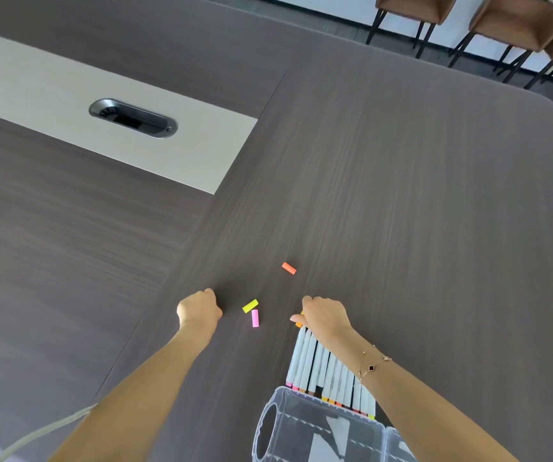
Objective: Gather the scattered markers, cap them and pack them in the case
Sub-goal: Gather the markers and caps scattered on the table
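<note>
A row of several white markers (318, 365) lies side by side on the dark table, their coloured ends against the clear plastic case (318, 428) at the bottom edge. My right hand (325, 316) rests over the far ends of the markers, fingers curled around an orange-tipped one (299, 323). Three loose caps lie on the table: orange (288, 268), yellow (250, 306) and pink (255, 318). My left hand (198, 310) sits on the table left of the caps, fingers curled under; whether it holds anything is hidden.
The table (401, 195) has a cream centre strip with an oval cable port (133, 118). Brown chairs (518, 25) stand beyond the far edge. A pale cable (42, 435) runs along the lower left.
</note>
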`<state>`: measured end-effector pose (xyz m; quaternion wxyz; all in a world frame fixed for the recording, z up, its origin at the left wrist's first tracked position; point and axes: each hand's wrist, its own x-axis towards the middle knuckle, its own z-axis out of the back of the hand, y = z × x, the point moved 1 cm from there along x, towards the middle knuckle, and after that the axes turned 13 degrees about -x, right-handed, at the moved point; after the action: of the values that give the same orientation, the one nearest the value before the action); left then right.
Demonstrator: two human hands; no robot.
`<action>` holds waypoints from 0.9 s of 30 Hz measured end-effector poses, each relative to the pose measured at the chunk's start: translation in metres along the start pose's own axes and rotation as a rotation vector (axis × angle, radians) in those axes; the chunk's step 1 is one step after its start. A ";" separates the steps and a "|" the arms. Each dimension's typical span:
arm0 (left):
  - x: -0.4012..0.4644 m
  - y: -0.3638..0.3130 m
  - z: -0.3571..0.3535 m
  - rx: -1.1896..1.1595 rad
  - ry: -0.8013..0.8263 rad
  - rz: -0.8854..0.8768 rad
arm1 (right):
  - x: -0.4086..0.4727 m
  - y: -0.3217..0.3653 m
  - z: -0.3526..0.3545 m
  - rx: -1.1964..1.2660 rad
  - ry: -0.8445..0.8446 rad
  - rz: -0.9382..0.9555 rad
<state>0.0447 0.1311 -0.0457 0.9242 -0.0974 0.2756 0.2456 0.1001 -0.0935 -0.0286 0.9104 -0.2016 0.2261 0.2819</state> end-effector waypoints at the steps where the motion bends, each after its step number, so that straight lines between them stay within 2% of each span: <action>1: 0.001 -0.002 0.005 -0.002 0.006 -0.024 | 0.000 0.001 -0.001 -0.025 -0.004 0.008; 4: 0.001 -0.009 0.009 0.022 0.010 -0.110 | -0.002 0.005 -0.003 -0.032 -0.009 -0.005; 8: -0.005 -0.016 0.004 0.142 -0.036 -0.202 | -0.004 0.012 -0.006 0.001 0.080 -0.037; 10: -0.011 -0.020 0.004 0.258 -0.042 -0.333 | -0.005 0.013 -0.008 0.020 0.108 -0.043; 12: -0.013 -0.022 -0.001 0.331 -0.032 -0.430 | -0.005 0.013 -0.010 0.021 0.061 -0.040; 15: -0.019 -0.031 0.005 0.204 -0.083 -0.384 | -0.005 0.012 -0.008 0.019 -0.019 -0.050; 20: -0.018 -0.045 -0.012 0.125 -0.086 -0.258 | 0.009 0.005 -0.005 0.153 -0.020 -0.165; 24: -0.021 -0.058 -0.023 0.164 -0.048 -0.230 | 0.012 -0.005 -0.006 0.175 -0.068 -0.195; 27: -0.014 -0.060 -0.034 0.134 -0.039 -0.275 | 0.014 -0.014 -0.007 0.171 -0.087 -0.218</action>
<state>0.0489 0.0632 -0.0637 0.9588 -0.0675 0.2574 0.0999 0.1167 -0.1016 -0.0385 0.9583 -0.1343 0.1866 0.1695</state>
